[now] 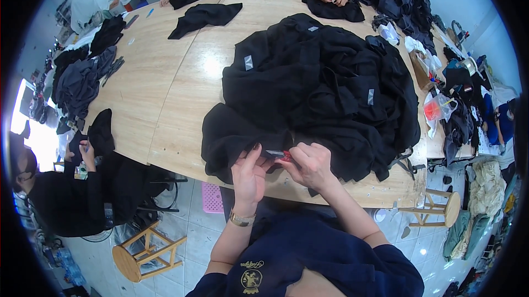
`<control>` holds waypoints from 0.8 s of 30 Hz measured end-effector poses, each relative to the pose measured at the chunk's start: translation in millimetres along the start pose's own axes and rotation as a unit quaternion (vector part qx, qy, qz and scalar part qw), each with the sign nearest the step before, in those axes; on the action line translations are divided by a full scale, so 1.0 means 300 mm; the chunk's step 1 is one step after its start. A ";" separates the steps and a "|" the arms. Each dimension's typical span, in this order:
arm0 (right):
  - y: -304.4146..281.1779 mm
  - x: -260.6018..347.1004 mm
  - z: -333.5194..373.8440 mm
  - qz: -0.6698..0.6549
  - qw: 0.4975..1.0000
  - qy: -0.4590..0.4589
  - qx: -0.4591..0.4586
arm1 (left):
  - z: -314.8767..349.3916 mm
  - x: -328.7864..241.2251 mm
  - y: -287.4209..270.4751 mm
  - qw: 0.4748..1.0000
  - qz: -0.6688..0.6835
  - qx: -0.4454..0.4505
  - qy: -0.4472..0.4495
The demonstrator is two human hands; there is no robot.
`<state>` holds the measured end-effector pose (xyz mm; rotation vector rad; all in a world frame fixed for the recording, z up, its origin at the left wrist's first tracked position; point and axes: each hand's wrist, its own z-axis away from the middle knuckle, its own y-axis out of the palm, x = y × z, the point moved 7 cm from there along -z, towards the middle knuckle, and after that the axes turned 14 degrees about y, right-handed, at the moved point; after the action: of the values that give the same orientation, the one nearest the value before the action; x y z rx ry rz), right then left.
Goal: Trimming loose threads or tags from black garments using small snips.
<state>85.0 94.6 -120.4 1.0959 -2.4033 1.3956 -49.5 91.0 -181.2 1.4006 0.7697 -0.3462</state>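
At the near table edge my right hand (pixel 309 163) is closed around small red-handled thread snips (pixel 286 157), whose metal blades point left toward my other hand. My left hand (pixel 249 180), with a band on its wrist, pinches the near edge of a black cloth piece (pixel 231 131). Just beyond lies a large heap of black garments (pixel 308 87) with several small shiny clear patches on it. Part of my left fingers is hidden by the cloth and by each other, and any thread at the blades is too fine to make out.
The wooden table (pixel 149 65) also bears another black piece (pixel 205 19) and dark piles at its left side. Two people work at the far edge, and another person (pixel 66 192) sits at the left. Wooden stools (pixel 128 263) stand on both sides; a pink-red drink cup (pixel 433 109) is at right.
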 end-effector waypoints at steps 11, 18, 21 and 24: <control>0.079 -0.014 0.005 -0.257 0.943 0.211 0.021 | 0.024 0.019 -0.002 0.998 -0.006 -0.055 -0.005; 0.090 0.031 0.040 -0.208 0.969 0.110 0.079 | 0.036 0.101 -0.128 0.974 0.122 -0.012 -0.191; 0.048 0.075 0.068 -0.257 0.962 -0.007 0.095 | 0.020 0.036 0.009 0.968 0.135 -0.106 -0.186; 0.009 0.077 0.090 -0.305 0.946 -0.082 0.068 | 0.008 0.028 0.008 0.976 0.130 -0.090 -0.153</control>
<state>72.5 61.8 -126.5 1.8489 -1.8145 1.2880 -41.2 90.9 -184.9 1.2232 0.3507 -0.2713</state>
